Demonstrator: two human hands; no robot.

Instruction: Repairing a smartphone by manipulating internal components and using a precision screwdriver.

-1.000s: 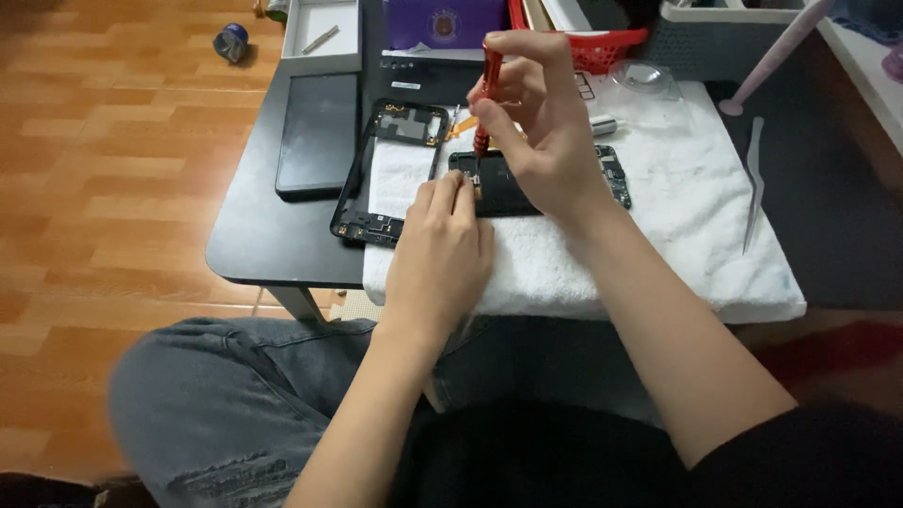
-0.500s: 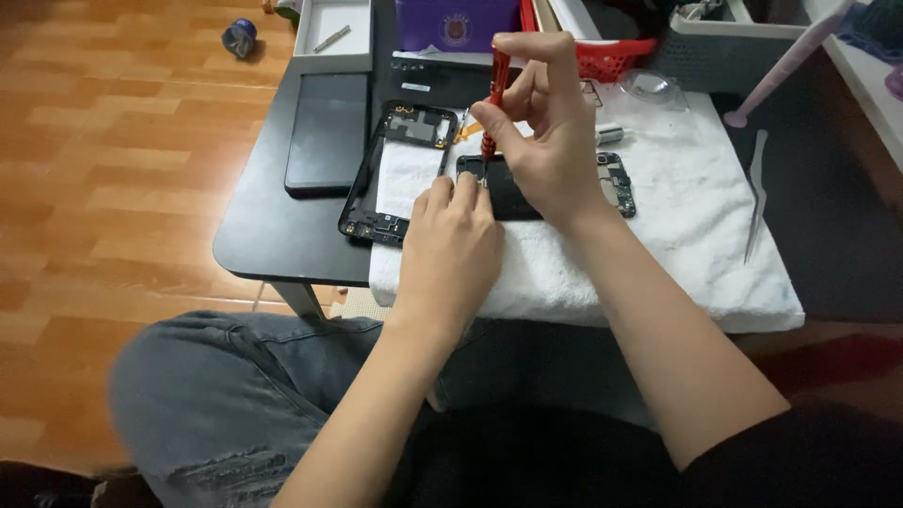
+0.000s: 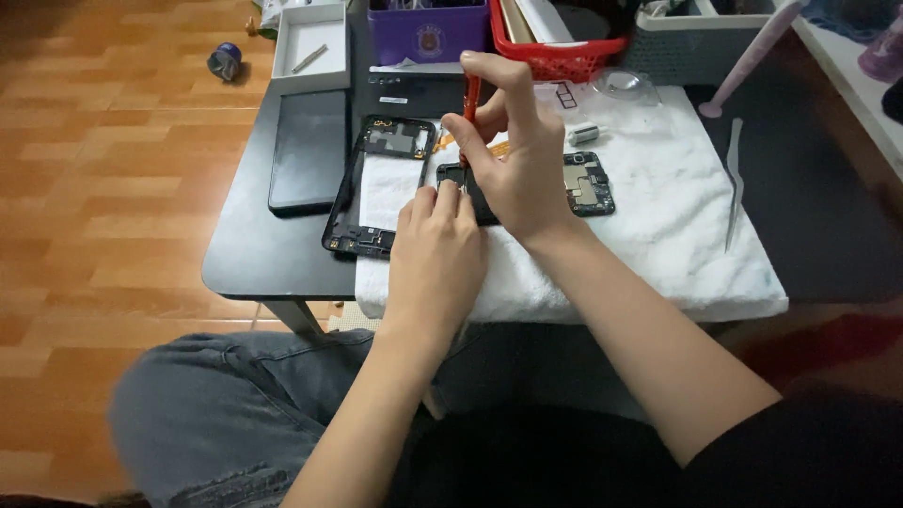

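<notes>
Since a second ago I see little change: right hand [image 3: 527, 160] still pinching the slim red screwdriver [image 3: 470, 103] upright, left hand [image 3: 437, 254] closed on the small dark circuit board [image 3: 588, 183] at frame centre, white towel [image 3: 658, 245] beneath.

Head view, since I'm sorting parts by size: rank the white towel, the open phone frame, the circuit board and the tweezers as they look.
1. white towel
2. open phone frame
3. tweezers, long but thin
4. circuit board, partly hidden by the right hand, so unsure.
</notes>
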